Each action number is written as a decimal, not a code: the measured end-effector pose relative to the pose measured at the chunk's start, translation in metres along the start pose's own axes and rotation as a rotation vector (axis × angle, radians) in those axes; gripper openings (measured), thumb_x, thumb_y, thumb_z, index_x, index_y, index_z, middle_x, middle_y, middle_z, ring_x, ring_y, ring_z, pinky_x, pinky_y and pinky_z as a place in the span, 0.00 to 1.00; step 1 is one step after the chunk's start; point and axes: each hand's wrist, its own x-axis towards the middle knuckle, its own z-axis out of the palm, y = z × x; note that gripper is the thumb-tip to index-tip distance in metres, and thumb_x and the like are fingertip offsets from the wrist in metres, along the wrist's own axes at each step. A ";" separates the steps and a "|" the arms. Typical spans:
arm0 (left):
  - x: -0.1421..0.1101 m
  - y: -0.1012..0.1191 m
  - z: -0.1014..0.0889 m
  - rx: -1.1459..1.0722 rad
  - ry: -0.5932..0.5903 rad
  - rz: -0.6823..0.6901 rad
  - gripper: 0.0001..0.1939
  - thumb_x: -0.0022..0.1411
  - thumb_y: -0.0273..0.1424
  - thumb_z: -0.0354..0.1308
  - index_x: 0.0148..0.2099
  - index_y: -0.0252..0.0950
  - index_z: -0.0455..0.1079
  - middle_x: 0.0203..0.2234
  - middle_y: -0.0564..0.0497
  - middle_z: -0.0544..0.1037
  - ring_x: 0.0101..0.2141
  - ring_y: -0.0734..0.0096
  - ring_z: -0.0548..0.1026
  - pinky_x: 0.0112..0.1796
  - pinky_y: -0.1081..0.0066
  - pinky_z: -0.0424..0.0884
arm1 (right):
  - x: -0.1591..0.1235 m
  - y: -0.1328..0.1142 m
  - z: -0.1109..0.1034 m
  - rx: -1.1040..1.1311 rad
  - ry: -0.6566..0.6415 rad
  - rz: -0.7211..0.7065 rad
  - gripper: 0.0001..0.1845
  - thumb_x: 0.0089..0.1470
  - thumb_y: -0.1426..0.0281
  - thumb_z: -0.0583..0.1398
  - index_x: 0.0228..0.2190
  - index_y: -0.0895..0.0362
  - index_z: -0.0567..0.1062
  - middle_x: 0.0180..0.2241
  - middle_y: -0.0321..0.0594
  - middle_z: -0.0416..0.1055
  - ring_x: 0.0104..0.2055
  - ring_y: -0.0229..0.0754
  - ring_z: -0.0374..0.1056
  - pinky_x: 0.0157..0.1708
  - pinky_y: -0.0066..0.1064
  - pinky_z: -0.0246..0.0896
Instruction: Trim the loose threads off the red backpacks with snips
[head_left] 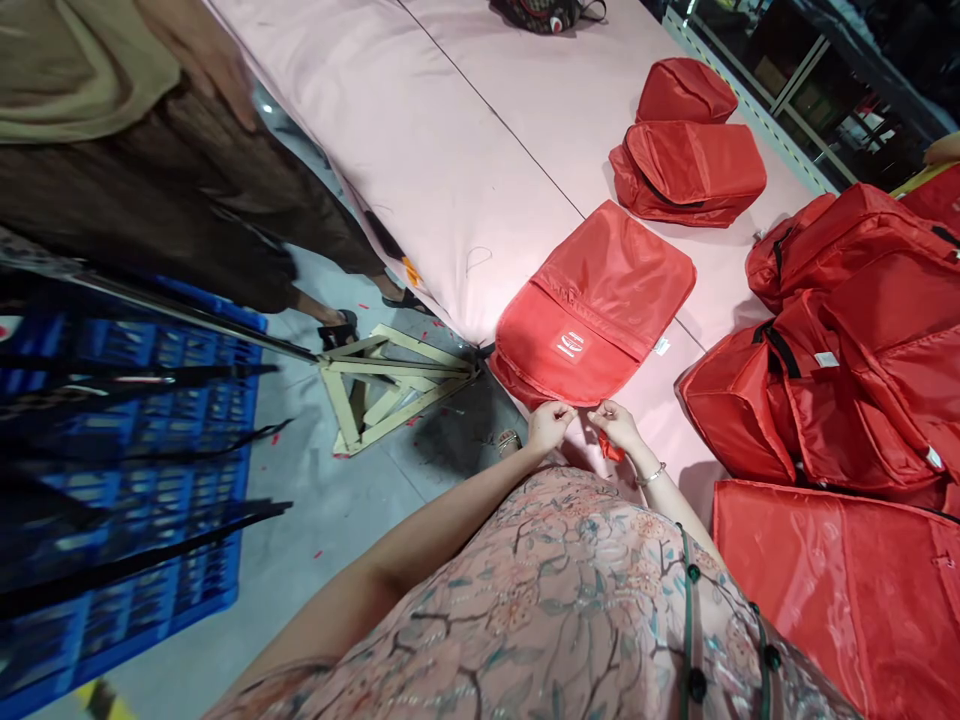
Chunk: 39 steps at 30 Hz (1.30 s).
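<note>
A flat red fabric bag (596, 290) with a white printed logo lies at the corner of the pink-covered table (457, 170). Its near edge points toward my body. At that edge my left hand (551, 427) is closed, thumb and fingertips pinching the hem. My right hand (616, 425), wearing a bracelet, is closed in a pinch on the same hem a short way to the right. Below the right fingers a small red fabric piece (611, 448) hangs; whether it joins the bag I cannot tell. A white tag sticks out at the bag's right side.
Several red bags (862, 370) are heaped on the right, with a boxy red bag (694, 170) farther back. A black bag (544, 12) lies at the far edge. On the left are a blue crate (150, 560), a cream metal frame (397, 385) and a standing person (150, 200).
</note>
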 end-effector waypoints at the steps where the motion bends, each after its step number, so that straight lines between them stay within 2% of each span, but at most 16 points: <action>1: 0.000 0.000 0.000 0.004 0.002 -0.002 0.09 0.52 0.34 0.54 0.28 0.35 0.73 0.25 0.51 0.77 0.28 0.71 0.71 0.31 0.73 0.64 | 0.001 0.000 0.000 -0.012 0.002 -0.008 0.13 0.43 0.59 0.58 0.20 0.55 0.64 0.17 0.30 0.65 0.19 0.32 0.59 0.21 0.23 0.53; 5: -0.001 0.001 0.000 0.003 0.003 -0.008 0.10 0.53 0.35 0.54 0.29 0.36 0.73 0.26 0.51 0.77 0.28 0.71 0.72 0.31 0.73 0.65 | 0.004 -0.001 0.000 -0.047 -0.003 -0.035 0.12 0.44 0.61 0.58 0.20 0.55 0.64 0.18 0.29 0.65 0.20 0.32 0.60 0.21 0.23 0.53; 17: 0.000 -0.001 -0.004 -0.053 -0.043 0.002 0.11 0.52 0.36 0.53 0.28 0.35 0.72 0.24 0.53 0.76 0.27 0.73 0.71 0.31 0.74 0.65 | 0.002 -0.008 0.001 -0.021 -0.026 -0.001 0.14 0.43 0.59 0.58 0.20 0.54 0.62 0.15 0.29 0.61 0.18 0.32 0.58 0.19 0.23 0.51; 24: 0.000 0.001 -0.005 -0.031 -0.083 0.004 0.11 0.53 0.35 0.53 0.28 0.35 0.72 0.24 0.53 0.76 0.27 0.73 0.71 0.30 0.75 0.64 | 0.003 -0.009 -0.003 0.022 -0.105 -0.040 0.15 0.42 0.58 0.60 0.20 0.55 0.63 0.15 0.29 0.61 0.17 0.32 0.56 0.17 0.23 0.50; 27: -0.003 0.001 -0.010 -0.020 -0.162 0.014 0.11 0.51 0.37 0.55 0.26 0.35 0.72 0.19 0.55 0.74 0.23 0.75 0.69 0.27 0.76 0.62 | 0.001 -0.012 -0.005 0.001 -0.109 -0.065 0.16 0.44 0.58 0.61 0.21 0.56 0.65 0.17 0.30 0.63 0.18 0.32 0.59 0.18 0.23 0.52; 30: 0.001 0.006 -0.031 0.034 -0.400 0.102 0.16 0.51 0.42 0.56 0.20 0.35 0.71 0.14 0.55 0.70 0.19 0.76 0.66 0.24 0.76 0.60 | -0.006 -0.017 -0.009 -0.090 -0.010 -0.085 0.16 0.50 0.58 0.60 0.26 0.59 0.70 0.24 0.34 0.69 0.24 0.34 0.65 0.23 0.25 0.60; 31: 0.006 0.009 -0.041 0.068 -0.433 0.140 0.19 0.53 0.43 0.54 0.19 0.35 0.70 0.13 0.55 0.69 0.19 0.76 0.66 0.24 0.76 0.60 | -0.009 -0.019 -0.011 -0.115 0.016 -0.093 0.15 0.53 0.59 0.58 0.30 0.59 0.71 0.28 0.36 0.70 0.28 0.35 0.66 0.27 0.27 0.63; 32: 0.013 0.012 -0.053 0.107 -0.398 0.168 0.20 0.55 0.43 0.52 0.19 0.35 0.70 0.15 0.54 0.70 0.20 0.75 0.67 0.25 0.75 0.60 | -0.012 -0.021 -0.013 -0.134 0.033 -0.101 0.15 0.55 0.60 0.57 0.35 0.60 0.71 0.34 0.38 0.71 0.32 0.36 0.68 0.31 0.30 0.66; 33: 0.022 0.014 -0.066 0.147 -0.290 0.182 0.20 0.56 0.43 0.51 0.22 0.35 0.71 0.18 0.52 0.72 0.22 0.73 0.69 0.27 0.75 0.62 | -0.014 -0.022 -0.015 -0.145 0.043 -0.109 0.15 0.57 0.61 0.56 0.40 0.59 0.70 0.39 0.40 0.70 0.36 0.37 0.68 0.35 0.33 0.67; 36: 0.055 0.018 -0.101 0.249 0.227 0.114 0.12 0.55 0.36 0.53 0.37 0.35 0.72 0.34 0.47 0.75 0.34 0.67 0.72 0.37 0.71 0.66 | -0.019 -0.027 -0.018 -0.176 0.076 -0.137 0.17 0.58 0.63 0.55 0.47 0.58 0.67 0.47 0.43 0.66 0.44 0.42 0.66 0.43 0.40 0.66; 37: 0.066 0.017 -0.111 0.275 0.330 0.058 0.14 0.54 0.35 0.54 0.41 0.34 0.70 0.38 0.45 0.74 0.37 0.65 0.72 0.39 0.69 0.66 | -0.020 -0.028 -0.019 -0.187 0.091 -0.148 0.18 0.58 0.63 0.56 0.47 0.58 0.67 0.47 0.44 0.66 0.45 0.42 0.66 0.43 0.40 0.66; 39: 0.083 0.013 -0.124 0.282 0.364 -0.065 0.17 0.52 0.35 0.55 0.44 0.33 0.68 0.39 0.43 0.74 0.39 0.62 0.72 0.40 0.67 0.66 | -0.020 -0.030 -0.018 -0.204 0.125 -0.172 0.17 0.58 0.63 0.55 0.47 0.58 0.68 0.47 0.43 0.66 0.44 0.41 0.66 0.43 0.40 0.65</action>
